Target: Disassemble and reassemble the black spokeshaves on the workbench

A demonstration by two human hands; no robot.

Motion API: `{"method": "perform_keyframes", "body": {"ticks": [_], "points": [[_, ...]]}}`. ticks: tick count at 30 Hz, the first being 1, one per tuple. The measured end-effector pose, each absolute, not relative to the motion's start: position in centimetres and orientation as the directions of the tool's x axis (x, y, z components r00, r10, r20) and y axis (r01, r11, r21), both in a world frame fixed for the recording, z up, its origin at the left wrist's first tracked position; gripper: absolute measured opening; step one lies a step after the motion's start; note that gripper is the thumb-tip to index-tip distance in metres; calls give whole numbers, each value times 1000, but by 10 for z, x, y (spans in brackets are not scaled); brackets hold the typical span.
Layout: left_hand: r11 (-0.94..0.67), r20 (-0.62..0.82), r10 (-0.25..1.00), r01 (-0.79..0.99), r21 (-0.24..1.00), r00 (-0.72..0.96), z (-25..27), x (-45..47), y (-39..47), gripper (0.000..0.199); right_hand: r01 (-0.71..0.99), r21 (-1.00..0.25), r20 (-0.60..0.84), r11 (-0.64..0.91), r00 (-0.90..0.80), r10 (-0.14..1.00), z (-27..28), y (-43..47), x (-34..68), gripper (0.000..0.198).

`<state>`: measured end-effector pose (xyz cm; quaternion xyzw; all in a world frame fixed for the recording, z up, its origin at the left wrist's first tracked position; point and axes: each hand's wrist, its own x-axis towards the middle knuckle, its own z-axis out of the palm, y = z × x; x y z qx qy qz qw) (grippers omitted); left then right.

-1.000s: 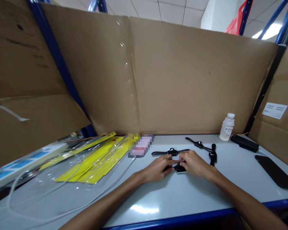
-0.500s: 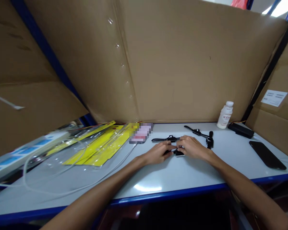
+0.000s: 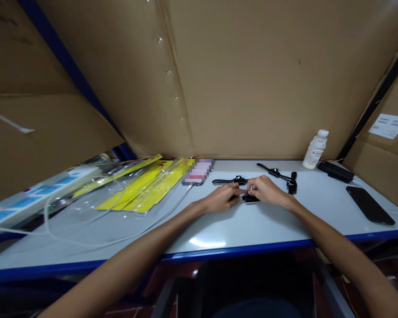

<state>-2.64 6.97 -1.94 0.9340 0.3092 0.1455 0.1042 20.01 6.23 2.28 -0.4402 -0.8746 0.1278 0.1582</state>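
Both hands are at a black spokeshave [image 3: 252, 199] lying low on the white table, its body showing just below the right fingers. My left hand [image 3: 220, 198] is closed at its left side, thumb and fingers bent together and hiding that handle. From the other side my right hand [image 3: 267, 191] pinches at the middle of the tool; what its fingertips grip is hidden. Just behind the hands rests a second black spokeshave [image 3: 239, 179]. Farther back to the right lies another spokeshave [image 3: 275, 172], and beside it a similar black tool [image 3: 292, 187] points toward me.
Yellow cards in clear packaging [image 3: 146, 190] cover the left, near a power strip [image 3: 36, 194] and a looping white cable [image 3: 112, 242]. A phone [image 3: 199, 171] lies behind. At right are a bottle [image 3: 314, 150], a black case [image 3: 335, 171] and a dark phone [image 3: 369, 205]. Cardboard [image 3: 245, 88] walls the back.
The camera has tipped down, so the table sits higher in view. Both hands stay at the same spokeshave, with the right fingers slightly shifted and more of the tool's body visible.
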Motion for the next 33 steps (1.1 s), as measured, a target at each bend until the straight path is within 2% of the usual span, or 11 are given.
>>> {"method": "perform_keyframes", "body": {"ticks": [6, 14, 20, 25, 29, 33], "points": [[-782, 200, 616, 561, 271, 762, -19, -26, 68, 40, 738, -480, 135, 474, -472, 871, 21, 66, 195, 16], [-788, 200, 610, 558, 262, 767, -17, -26, 68, 39, 653, -530, 146, 541, -558, 817, 30, 71, 210, 20], [-791, 205, 605, 552, 263, 769, -17, -26, 68, 37, 658, -521, 162, 544, -549, 820, 28, 68, 203, 14], [-795, 204, 599, 545, 266, 774, -16, -25, 68, 38, 719, -485, 166, 498, -483, 860, 22, 68, 196, 21], [-794, 211, 600, 543, 273, 772, -15, -25, 68, 38, 729, -436, 151, 528, -519, 842, 25, 68, 204, 17], [-796, 222, 597, 534, 285, 771, -14, -26, 67, 40, 723, -386, 128, 573, -573, 809, 30, 67, 211, 27]]}}
